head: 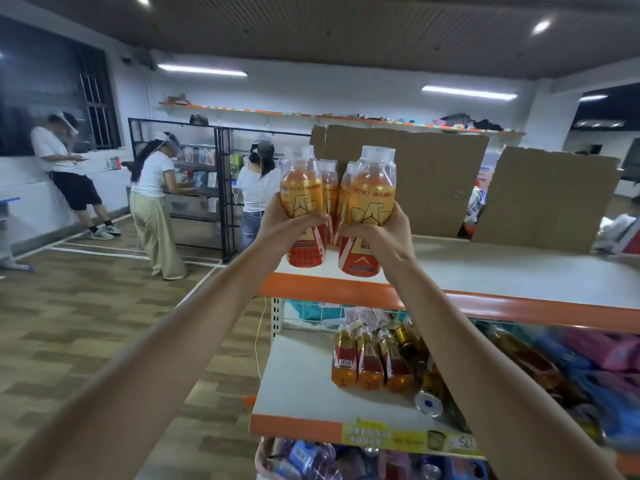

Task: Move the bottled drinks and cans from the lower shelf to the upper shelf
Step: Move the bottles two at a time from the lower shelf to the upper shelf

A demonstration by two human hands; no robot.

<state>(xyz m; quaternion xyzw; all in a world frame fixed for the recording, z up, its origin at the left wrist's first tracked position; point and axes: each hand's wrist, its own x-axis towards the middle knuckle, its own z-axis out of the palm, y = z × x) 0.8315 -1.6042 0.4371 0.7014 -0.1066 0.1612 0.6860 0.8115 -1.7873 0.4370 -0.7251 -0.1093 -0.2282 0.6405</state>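
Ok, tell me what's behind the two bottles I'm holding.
More orange bottles standing on the upper shelf, cardboard behind them. The held bottles hide their count and lower parts.

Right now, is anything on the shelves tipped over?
Yes. One can on the lower shelf seems to lie on its side, its round silver end facing out toward the front edge. Nothing looks spilled.

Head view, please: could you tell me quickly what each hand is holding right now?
Left hand grips a clear-capped orange plastic drink bottle.
Right hand grips a second clear-capped orange plastic drink bottle.
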